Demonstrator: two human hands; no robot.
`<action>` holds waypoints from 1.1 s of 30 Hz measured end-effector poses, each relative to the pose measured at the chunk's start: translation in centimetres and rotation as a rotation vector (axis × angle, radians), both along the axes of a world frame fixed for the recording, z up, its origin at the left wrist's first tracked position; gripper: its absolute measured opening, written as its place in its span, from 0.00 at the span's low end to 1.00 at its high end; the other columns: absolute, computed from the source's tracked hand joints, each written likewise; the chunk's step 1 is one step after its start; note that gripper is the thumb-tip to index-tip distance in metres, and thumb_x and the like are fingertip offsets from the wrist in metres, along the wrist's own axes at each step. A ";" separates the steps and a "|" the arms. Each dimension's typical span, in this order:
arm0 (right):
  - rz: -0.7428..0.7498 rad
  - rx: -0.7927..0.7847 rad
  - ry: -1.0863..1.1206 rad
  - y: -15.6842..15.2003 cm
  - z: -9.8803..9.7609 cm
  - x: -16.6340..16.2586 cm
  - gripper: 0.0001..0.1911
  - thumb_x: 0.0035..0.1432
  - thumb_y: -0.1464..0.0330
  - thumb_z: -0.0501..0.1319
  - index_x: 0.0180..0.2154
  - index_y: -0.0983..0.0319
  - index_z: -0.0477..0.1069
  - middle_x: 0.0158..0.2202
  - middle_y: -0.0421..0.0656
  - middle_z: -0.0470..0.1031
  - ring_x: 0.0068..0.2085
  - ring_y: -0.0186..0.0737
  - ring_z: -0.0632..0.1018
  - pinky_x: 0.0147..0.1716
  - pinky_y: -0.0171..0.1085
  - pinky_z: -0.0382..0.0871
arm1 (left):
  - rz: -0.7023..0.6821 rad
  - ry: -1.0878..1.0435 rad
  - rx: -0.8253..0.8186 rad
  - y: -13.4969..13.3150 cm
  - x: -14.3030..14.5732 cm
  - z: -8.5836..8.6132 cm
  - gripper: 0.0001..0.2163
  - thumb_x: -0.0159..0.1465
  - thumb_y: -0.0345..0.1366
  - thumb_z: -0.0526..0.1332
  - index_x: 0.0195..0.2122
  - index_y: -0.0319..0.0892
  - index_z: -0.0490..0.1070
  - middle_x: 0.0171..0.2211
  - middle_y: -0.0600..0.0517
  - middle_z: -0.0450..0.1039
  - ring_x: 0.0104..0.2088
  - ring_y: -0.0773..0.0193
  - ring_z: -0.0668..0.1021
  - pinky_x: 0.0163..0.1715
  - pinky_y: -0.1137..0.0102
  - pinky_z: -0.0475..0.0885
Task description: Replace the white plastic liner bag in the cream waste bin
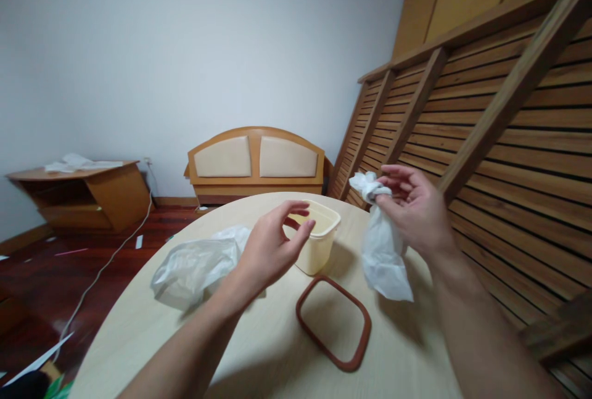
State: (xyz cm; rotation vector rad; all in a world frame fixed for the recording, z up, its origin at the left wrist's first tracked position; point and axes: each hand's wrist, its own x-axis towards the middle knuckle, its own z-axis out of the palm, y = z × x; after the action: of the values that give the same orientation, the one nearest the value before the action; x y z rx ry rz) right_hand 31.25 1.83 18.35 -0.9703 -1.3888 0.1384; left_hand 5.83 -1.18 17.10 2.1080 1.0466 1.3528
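Observation:
My right hand (409,211) grips a white plastic bag (386,257) by its knotted top and holds it up over the right side of the table, the rest of the bag dangling below. Fingers curved and apart, my left hand (277,238) hovers empty in front of a pale yellow bin (317,254), hiding part of its rim. The bin stands upright with its open top facing up. Nearer to me, a brown rounded-square ring (365,331) lies flat. Left of my left hand is another crumpled translucent plastic bag (198,269), partly hidden by my wrist and forearm.
All this is on a round pale wooden table (259,349). A slatted wooden bed frame (509,121) leans along the right side. Behind the table stands a padded headboard (254,158). A low wooden cabinet (111,198) and a cable (111,257) are at the left.

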 end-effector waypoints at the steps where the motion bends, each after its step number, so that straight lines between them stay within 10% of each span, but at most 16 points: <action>1: 0.062 0.002 -0.018 -1.5 0.7 -1.2 0.23 0.50 0.69 0.69 0.50 0.58 0.72 0.41 0.45 0.80 0.42 0.44 0.81 0.39 0.39 0.78 | -0.030 -0.025 -0.002 -0.5 0.3 0.1 0.15 0.66 0.41 0.62 0.51 0.41 0.72 0.49 0.44 0.79 0.38 0.62 0.81 0.25 0.76 0.74; 11: 0.453 -0.106 -0.337 -6.6 1.9 -5.2 0.07 0.58 0.65 0.70 0.41 0.57 0.81 0.41 0.42 0.84 0.42 0.42 0.83 0.42 0.38 0.79 | -0.152 -0.175 -0.073 -2.6 1.2 0.7 0.07 0.66 0.36 0.60 0.40 0.40 0.76 0.39 0.49 0.80 0.33 0.67 0.79 0.23 0.79 0.71; 18: 0.341 0.188 -0.570 -5.8 1.6 -5.7 0.05 0.61 0.72 0.67 0.40 0.58 0.79 0.39 0.41 0.82 0.42 0.39 0.82 0.45 0.38 0.76 | -0.144 -0.372 -0.192 -1.1 0.7 0.7 0.07 0.62 0.37 0.61 0.32 0.39 0.74 0.31 0.52 0.76 0.31 0.68 0.75 0.27 0.78 0.70; 33: 0.679 -0.010 -0.308 -3.9 -0.2 -5.5 0.10 0.64 0.60 0.65 0.34 0.58 0.73 0.37 0.45 0.80 0.41 0.42 0.80 0.45 0.42 0.75 | -0.436 -0.668 -0.531 -1.6 0.5 1.5 0.08 0.51 0.37 0.63 0.31 0.41 0.69 0.27 0.55 0.69 0.25 0.71 0.70 0.26 0.77 0.67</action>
State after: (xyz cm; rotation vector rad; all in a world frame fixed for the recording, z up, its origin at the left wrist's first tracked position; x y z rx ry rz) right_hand 25.77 -2.08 18.19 -0.5036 -1.9660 0.5176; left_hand 6.29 -2.80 18.56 1.2537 0.5359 1.2378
